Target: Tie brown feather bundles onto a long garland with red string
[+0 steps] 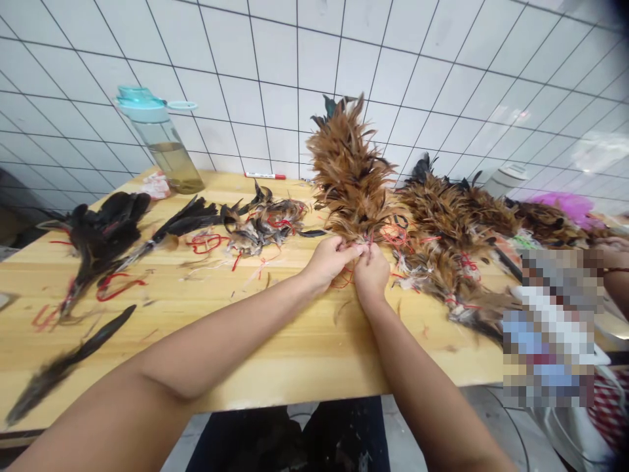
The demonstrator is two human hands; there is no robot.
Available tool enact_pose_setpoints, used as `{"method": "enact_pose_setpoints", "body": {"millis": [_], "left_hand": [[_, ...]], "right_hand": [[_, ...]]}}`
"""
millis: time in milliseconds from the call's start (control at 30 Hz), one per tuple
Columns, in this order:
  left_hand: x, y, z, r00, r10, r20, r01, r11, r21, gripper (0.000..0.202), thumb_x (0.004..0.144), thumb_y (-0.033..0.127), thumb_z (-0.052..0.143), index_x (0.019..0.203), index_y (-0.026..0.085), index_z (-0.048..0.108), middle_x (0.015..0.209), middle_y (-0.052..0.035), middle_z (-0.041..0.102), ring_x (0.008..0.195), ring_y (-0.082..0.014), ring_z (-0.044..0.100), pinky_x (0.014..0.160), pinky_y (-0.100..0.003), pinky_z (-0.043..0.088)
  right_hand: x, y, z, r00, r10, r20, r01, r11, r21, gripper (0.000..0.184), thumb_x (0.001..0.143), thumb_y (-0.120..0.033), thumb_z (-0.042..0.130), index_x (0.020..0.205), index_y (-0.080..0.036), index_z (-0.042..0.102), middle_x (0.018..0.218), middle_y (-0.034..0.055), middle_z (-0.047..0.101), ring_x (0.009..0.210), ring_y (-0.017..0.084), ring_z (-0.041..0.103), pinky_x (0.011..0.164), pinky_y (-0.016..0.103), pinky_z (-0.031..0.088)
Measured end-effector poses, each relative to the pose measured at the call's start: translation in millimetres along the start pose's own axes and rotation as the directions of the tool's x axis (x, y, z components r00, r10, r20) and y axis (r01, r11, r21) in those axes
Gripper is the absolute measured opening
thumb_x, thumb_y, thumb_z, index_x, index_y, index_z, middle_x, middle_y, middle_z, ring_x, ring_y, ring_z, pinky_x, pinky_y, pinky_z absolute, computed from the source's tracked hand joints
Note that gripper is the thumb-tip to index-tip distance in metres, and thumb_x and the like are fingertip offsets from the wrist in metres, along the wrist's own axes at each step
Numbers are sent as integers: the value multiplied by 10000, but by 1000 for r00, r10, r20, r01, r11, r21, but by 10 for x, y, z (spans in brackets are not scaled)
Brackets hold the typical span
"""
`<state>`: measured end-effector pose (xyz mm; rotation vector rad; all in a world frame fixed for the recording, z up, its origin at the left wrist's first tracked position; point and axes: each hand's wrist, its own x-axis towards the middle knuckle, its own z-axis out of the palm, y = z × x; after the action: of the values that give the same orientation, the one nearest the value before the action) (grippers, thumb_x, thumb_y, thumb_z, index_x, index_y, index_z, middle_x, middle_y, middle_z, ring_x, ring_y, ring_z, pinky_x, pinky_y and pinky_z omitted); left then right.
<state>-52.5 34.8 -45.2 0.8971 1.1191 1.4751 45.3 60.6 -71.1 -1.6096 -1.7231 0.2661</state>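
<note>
Head view: I have left grip [328, 263] and right grip [372, 272] both pinching the base of the brown feather bundle [350, 172], which extends beyond them, over the counter [299, 367]. Far left of the grip: teal-lidded bottle [170, 147], part-filled, yellowish liquid. Far right: white cylinder [507, 177], partly behind feathers [442, 206], contents unclear. Fingertips partly hidden; pixelation masks items farther right.

1 turquoise-lidded bottle [164, 147] — part full | 1 marker [263, 175] — red-capped | white tiled wall [275, 78]
</note>
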Motion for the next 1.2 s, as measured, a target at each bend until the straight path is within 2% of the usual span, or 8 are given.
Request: {"method": "enact_pose_setpoints", "body": {"millis": [100, 233, 433, 600, 767, 900, 1067, 1200], "left_hand": [[-18, 9, 39, 1000, -16, -4, 15, 996, -87, 288, 615, 305, 797, 713, 119, 599, 631, 26, 582, 591, -69, 476, 601, -213, 348], [30, -11, 9, 997, -52, -59, 34, 963, -267, 369, 527, 266, 853, 752, 119, 600, 700, 0, 650, 654, -88, 576, 603, -197, 400], [62, -72, -35, 982, -161, 97, 185, 918, -350, 452, 474, 341, 893, 714, 104, 592, 536, 54, 522, 405, -3, 329, 377, -154, 156], [62, -66, -38, 968, -168, 186, 229, 893, -388, 460, 462, 355, 903, 676, 100, 586, 519, 60, 494, 397, 8, 308, 374, -145, 158], [77, -14, -83, 975, -143, 171, 196, 914, -354, 406, 495, 333, 889, 682, 114, 603, 566, 38, 555, 458, -25, 421, 438, -160, 298], [82, -2, -101, 991, -61, 119, 93, 955, -283, 340, 570, 324, 842, 711, 126, 605, 610, 29, 594, 542, -65, 490, 553, -197, 391], [94, -5, -109, 997, 69, 19, -69, 997, -25, 121, 745, 220, 673, 741, 124, 601, 619, 27, 583, 591, -88, 493, 600, -211, 382], [113, 34, -139, 998, 68, -12, -66, 990, 127, 91, 782, 174, 615, 707, 130, 586, 576, 34, 544, 551, -84, 451, 567, -209, 348]], "right_hand": [[-43, -51, 12, 1000, -2, -12, 1, 996, -86, 288, 929, -256, 348, 873, -167, 616, 801, 77, 644, 655, 169, 485, 603, 296, 244], [-94, -59, 68, 998, -67, 9, 67, 996, -65, 288, 932, -267, 352, 880, -165, 616, 830, 80, 649, 697, 177, 509, 619, 290, 282], [-122, 13, 127, 983, -173, -62, 178, 981, 79, 310, 927, -277, 325, 839, -174, 604, 810, 80, 636, 754, 188, 535, 681, 287, 377], [-152, 6, 130, 975, -205, -82, 216, 960, 177, 348, 945, -327, 278, 859, -176, 580, 805, 97, 639, 737, 198, 555, 692, 307, 416], [-203, -61, 149, 971, -227, -77, 238, 951, 196, 341, 955, -337, 260, 867, -186, 553, 814, 109, 647, 742, 205, 569, 690, 313, 432], [-245, -107, 164, 966, -257, -28, 258, 950, 177, 332, 949, -310, 249, 948, -173, 552, 875, 131, 658, 795, 221, 591, 718, 328, 444], [-304, -187, 144, 967, -197, 163, 178, 976, 122, 249, 909, -267, 332, 1016, -159, 529, 898, 136, 653, 803, 237, 606, 715, 340, 456], [-320, -218, 143, 948, -185, 258, 151, 978, 145, 278, 867, -241, 414, 1109, -141, 508, 943, 143, 658, 838, 249, 610, 741, 356, 468]]}}
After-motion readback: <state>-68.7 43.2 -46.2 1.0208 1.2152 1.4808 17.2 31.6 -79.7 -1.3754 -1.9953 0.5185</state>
